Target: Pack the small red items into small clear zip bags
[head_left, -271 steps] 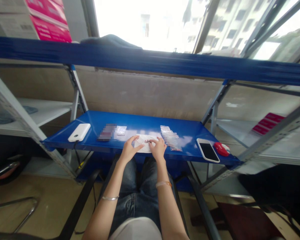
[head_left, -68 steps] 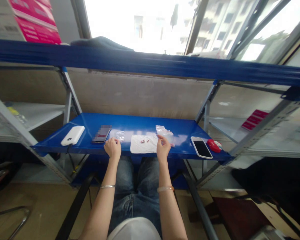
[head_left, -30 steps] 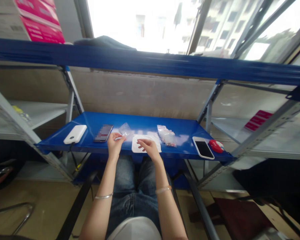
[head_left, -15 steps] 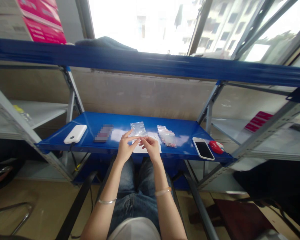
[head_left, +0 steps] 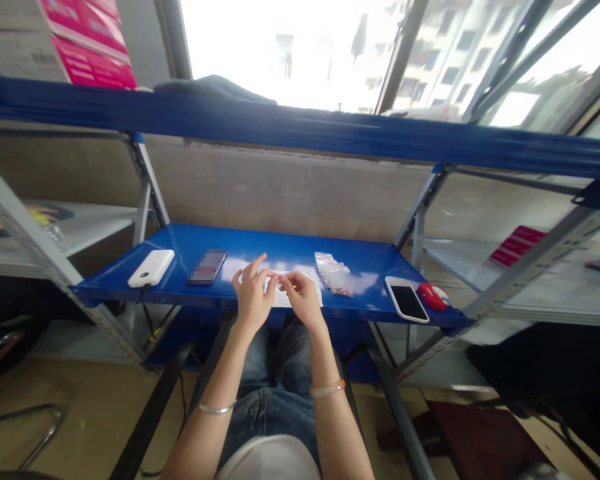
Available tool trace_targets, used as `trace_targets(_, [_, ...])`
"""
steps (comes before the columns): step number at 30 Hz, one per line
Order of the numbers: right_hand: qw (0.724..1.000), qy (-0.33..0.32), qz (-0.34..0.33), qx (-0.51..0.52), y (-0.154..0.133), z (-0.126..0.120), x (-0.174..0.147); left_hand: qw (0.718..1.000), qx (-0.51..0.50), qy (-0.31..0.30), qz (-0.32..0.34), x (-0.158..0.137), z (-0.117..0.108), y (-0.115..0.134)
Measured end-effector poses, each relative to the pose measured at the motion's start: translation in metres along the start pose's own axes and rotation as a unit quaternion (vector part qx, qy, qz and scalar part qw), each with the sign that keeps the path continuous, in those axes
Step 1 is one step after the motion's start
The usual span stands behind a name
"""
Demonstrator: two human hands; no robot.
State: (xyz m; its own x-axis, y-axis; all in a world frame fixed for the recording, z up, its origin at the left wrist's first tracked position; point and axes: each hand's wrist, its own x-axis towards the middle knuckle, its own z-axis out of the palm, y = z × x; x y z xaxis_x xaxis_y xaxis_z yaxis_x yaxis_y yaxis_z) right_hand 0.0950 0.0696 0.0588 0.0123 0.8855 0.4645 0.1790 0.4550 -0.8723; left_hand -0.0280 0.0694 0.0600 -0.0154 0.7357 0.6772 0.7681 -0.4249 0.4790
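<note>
While the left hand point(head_left: 253, 293) and right hand point(head_left: 303, 293) bend narrowly inward, any grip untellable, the white sheet point(head_left: 281, 301) below seems light, soft, best held at its four-o'clock corner.

Couldn't tell what the left hand point(head_left: 253, 297) and right hand point(head_left: 303, 297) had between their fingertips: too small. Hands also hid much of the white sheet point(head_left: 281, 299) at the blue table's point(head_left: 370, 259) front edge. Plastic bags point(head_left: 334, 272) right of it: contents blurred. Dark phone point(head_left: 207, 267) toward the left end: pixelated. Pink-and-white boxes point(head_left: 91, 61): cut off top left.
</note>
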Motion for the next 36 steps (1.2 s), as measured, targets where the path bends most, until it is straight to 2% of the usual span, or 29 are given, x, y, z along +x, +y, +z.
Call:
trace_targets(2, [1.0, -0.007, -0.009, -0.01, -0.003, 0.0, -0.001, 1.0, -0.004, 0.013, -0.008, -0.001, 0.003, 0.001])
trace_targets(7, [0.997, -0.073, -0.027, -0.018, -0.009, 0.004, -0.005, 0.995, -0.044, 0.076, -0.05, 0.003, 0.002, -0.006])
trace_targets(9, [0.998, -0.05, -0.016, -0.021, -0.008, 0.006, -0.005, 0.994, -0.083, 0.068, -0.037, 0.005, -0.001, -0.01])
trace_targets(12, [0.998, 0.04, 0.002, -0.038, -0.004, 0.008, -0.004, 0.99, -0.139, 0.037, 0.004, 0.006, -0.003, -0.013])
trace_targets(17, [0.977, 0.177, -0.007, -0.121, 0.003, 0.01, -0.004, 0.99, -0.125, 0.045, 0.038, 0.0, 0.007, -0.006])
trace_targets(20, [0.974, 0.177, -0.008, -0.143, 0.004, 0.013, -0.004, 0.991, -0.097, 0.069, 0.054, -0.004, 0.015, -0.001])
trace_targets(25, [0.991, 0.12, 0.022, -0.048, 0.013, 0.012, -0.001, 0.989, -0.102, 0.081, 0.076, -0.007, 0.019, 0.003])
trace_targets(28, [0.993, 0.096, 0.041, -0.046, 0.025, 0.005, 0.002, 0.989, -0.121, 0.036, 0.081, -0.005, 0.017, 0.0])
trace_targets(31, [0.993, 0.064, 0.018, -0.099, 0.037, -0.006, 0.002, 0.988, -0.138, -0.026, 0.071, -0.004, 0.016, -0.008])
trace_targets(33, [0.993, 0.031, -0.005, -0.116, 0.044, -0.013, 0.001, 0.987, -0.123, -0.077, 0.074, -0.003, 0.016, -0.015])
trace_targets(36, [0.992, -0.023, -0.003, -0.12, 0.052, -0.022, 0.0, 0.977, -0.082, -0.176, 0.091, -0.005, 0.017, -0.023])
